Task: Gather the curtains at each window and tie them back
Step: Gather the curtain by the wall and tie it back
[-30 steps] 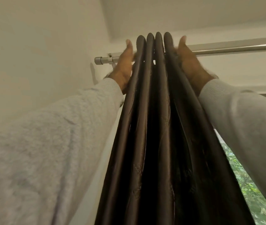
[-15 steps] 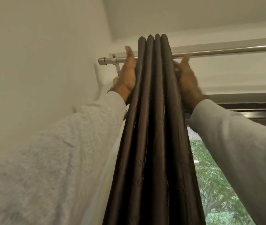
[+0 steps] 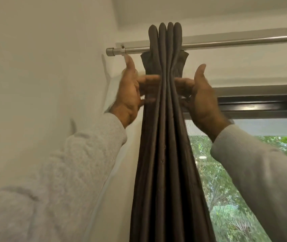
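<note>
Left hand [image 3: 129, 95] and right hand [image 3: 201, 96], fingers extended, pressing from either side on dark curtain [image 3: 165, 137] bunched into tight pleats at left end of rod [image 3: 226, 43]; gathering apparently near complete, tie-back not yet applied, none visible.

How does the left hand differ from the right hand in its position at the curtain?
The left hand is at the wall side of the curtain; the right hand is at the window side. The left hand looks blurred; the right hand looks sharper. Both press the gathered folds with straight fingers, below the rod.
</note>
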